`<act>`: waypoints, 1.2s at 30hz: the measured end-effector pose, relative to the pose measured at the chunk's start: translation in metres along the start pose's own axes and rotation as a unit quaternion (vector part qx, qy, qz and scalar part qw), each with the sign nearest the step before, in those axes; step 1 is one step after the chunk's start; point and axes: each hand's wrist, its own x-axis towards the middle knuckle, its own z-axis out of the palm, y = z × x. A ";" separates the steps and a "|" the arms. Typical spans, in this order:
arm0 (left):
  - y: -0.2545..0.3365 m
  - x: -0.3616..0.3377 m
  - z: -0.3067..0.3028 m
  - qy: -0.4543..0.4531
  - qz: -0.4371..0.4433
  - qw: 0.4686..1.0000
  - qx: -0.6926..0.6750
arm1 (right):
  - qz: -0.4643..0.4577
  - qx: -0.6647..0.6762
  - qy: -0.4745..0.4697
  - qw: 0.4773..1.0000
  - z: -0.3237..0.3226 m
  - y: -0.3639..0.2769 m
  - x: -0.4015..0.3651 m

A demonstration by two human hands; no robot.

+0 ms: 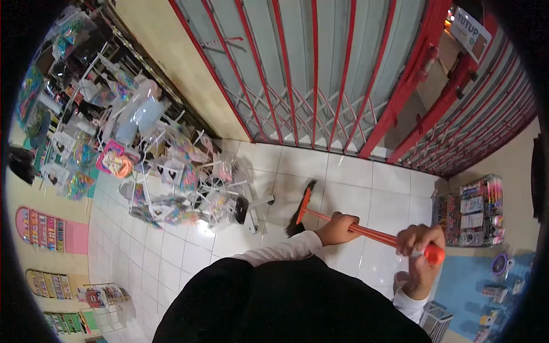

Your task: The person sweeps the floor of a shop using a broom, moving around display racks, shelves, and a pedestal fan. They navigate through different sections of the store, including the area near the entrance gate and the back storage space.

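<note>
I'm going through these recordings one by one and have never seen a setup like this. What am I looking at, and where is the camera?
There is no machine here, just a person using two bare hands. The single picture comes from a camera worn on the head, looking forward and down, so the black cloth at the bottom is the wearer's own clothing. Both hands grip a broom: the left hand lower on the handle, the right hand near its orange end. Its dark bristles are at the white tiled floor. A rack of bagged goods stands to the left, and a red metal gate is ahead.
</note>
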 end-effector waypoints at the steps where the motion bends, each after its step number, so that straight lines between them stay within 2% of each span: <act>1: -0.012 0.005 -0.011 0.006 -0.005 1.000 0.009 | -0.010 0.005 0.015 1.000 0.007 0.010 0.016; 4: -0.042 0.023 -0.047 0.042 -0.030 0.998 0.028 | 0.007 -0.042 -0.045 0.998 0.014 0.040 0.061; 5: -0.048 0.026 -0.058 0.031 -0.063 0.997 0.020 | 0.006 -0.062 -0.067 0.996 0.019 0.046 0.077; 7: -0.062 0.037 -0.083 0.006 -0.121 0.993 0.012 | 0.023 -0.054 -0.116 0.992 0.024 0.060 0.104; 11: -0.100 0.051 -0.105 0.000 -0.146 0.989 -0.011 | 0.062 0.000 -0.153 0.986 0.039 0.080 0.148; 14: -0.097 0.071 -0.129 0.092 -0.130 0.986 0.048 | 0.055 -0.007 -0.167 0.984 0.044 0.102 0.190; 18: -0.117 0.100 -0.156 0.152 -0.164 0.974 0.047 | 0.079 0.070 -0.234 0.967 0.055 0.128 0.256; 21: -0.149 0.126 -0.164 0.209 -0.190 0.958 0.052 | 0.035 0.044 -0.362 0.930 0.050 0.158 0.313; 23: -0.177 0.146 -0.160 0.264 -0.201 0.940 0.073 | 0.082 0.086 -0.398 0.909 0.056 0.165 0.352; 24: -0.169 0.158 -0.168 0.305 -0.201 0.928 0.077 | 0.111 0.118 -0.422 0.892 0.058 0.172 0.370; 26: -0.167 0.176 -0.191 0.277 -0.247 0.925 0.078 | 0.143 0.157 -0.462 0.861 0.062 0.180 0.404; 28: -0.150 0.199 -0.222 0.277 -0.295 0.913 0.057 | 0.085 0.133 -0.386 0.909 0.071 0.204 0.421; 29: -0.154 0.204 -0.227 0.314 -0.266 0.908 0.079 | 0.059 0.122 -0.346 0.928 0.079 0.213 0.425; 30: -0.161 0.208 -0.232 0.349 -0.237 0.901 0.104 | 0.092 0.160 -0.282 0.941 0.091 0.210 0.432; 31: -0.162 0.210 -0.240 0.382 -0.209 0.891 0.129 | 0.106 0.181 -0.271 0.939 0.103 0.209 0.442; 33: -0.165 0.198 -0.255 0.433 -0.233 0.856 0.160 | 0.131 0.224 -0.242 0.935 0.128 0.214 0.466; 35: -0.179 0.175 -0.267 0.445 -0.285 0.831 0.176 | 0.102 0.211 -0.230 0.945 0.155 0.228 0.487; 36: -0.197 0.158 -0.267 0.462 -0.262 0.829 0.175 | 0.088 0.203 -0.220 0.950 0.167 0.237 0.495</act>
